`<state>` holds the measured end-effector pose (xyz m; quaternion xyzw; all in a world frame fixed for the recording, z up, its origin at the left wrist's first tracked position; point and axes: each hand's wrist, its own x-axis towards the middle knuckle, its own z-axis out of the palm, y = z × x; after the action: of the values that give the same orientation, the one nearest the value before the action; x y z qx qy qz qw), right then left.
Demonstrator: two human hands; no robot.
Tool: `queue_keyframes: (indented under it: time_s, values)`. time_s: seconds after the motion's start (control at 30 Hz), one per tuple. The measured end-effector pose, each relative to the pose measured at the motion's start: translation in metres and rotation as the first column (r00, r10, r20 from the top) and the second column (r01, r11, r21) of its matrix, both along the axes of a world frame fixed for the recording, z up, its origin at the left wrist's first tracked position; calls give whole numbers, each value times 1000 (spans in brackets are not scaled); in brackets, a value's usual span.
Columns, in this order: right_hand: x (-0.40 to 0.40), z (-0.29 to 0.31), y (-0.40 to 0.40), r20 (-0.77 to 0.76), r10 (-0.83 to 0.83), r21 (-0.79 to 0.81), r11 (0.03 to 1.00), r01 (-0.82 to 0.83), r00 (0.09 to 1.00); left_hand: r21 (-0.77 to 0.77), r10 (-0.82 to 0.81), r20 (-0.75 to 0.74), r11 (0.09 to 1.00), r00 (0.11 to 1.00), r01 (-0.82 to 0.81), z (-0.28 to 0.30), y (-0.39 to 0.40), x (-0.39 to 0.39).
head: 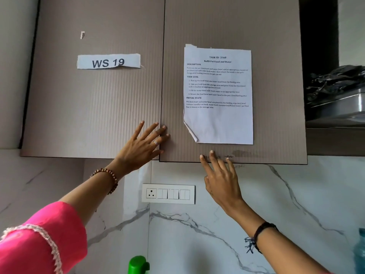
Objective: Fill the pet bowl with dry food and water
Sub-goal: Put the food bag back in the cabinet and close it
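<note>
Two ribbed taupe wall-cabinet doors fill the view; no pet bowl or food is visible. My left hand (145, 144) lies flat with spread fingers across the seam between the left door (94, 107) and the right door (276, 115), holding nothing. My right hand (221, 175) reaches up from below, its fingertips touching the bottom edge of the right door, which stands slightly proud of the left one. A printed task sheet (218, 119) is taped to the right door, and a "WS 19" label (108, 61) to the left.
Below the cabinets is a white marble-pattern backsplash (276, 204) with a switch panel (168, 194). A green cap (138, 265) shows at the bottom edge and a blue bottle (359, 252) at the far right. A steel chimney hood (335, 103) sits to the right.
</note>
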<state>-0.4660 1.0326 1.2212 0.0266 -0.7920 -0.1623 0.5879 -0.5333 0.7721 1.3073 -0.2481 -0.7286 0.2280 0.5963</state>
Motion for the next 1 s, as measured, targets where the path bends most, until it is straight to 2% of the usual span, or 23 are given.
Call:
queue_keyframes:
  time_s: [0.17, 0.47, 0.63, 0.73, 0.8, 0.87, 1.0]
  values:
    - [-18, -1, 2, 9, -9, 11, 1000, 9, 1000, 7, -10, 37, 1000, 999, 10, -5, 5, -22]
    - [-30, -5, 10, -97, 34, 69, 997, -27, 995, 92, -123, 112, 989, 986, 113, -13, 8, -35]
    - [-23, -3, 6, -22, -32, 34, 999, 32, 999, 140, -138, 120, 983, 983, 121, -21, 16, -22]
    - [-12, 0, -1, 92, -55, -39, 997, 59, 994, 223, -162, 211, 968, 964, 114, -33, 23, -8]
    - [-4, -1, -6, 176, -10, -82, 996, 25, 984, 283, -206, 306, 952, 930, 118, -46, 26, 0]
    - [4, -10, -11, 239, 109, -152, 986, -73, 965, 319, -271, 379, 936, 885, 149, -63, 29, 10]
    - [24, -44, -25, 262, 328, -347, 910, -229, 907, 432, -414, 479, 879, 774, 203, -112, 37, 44]
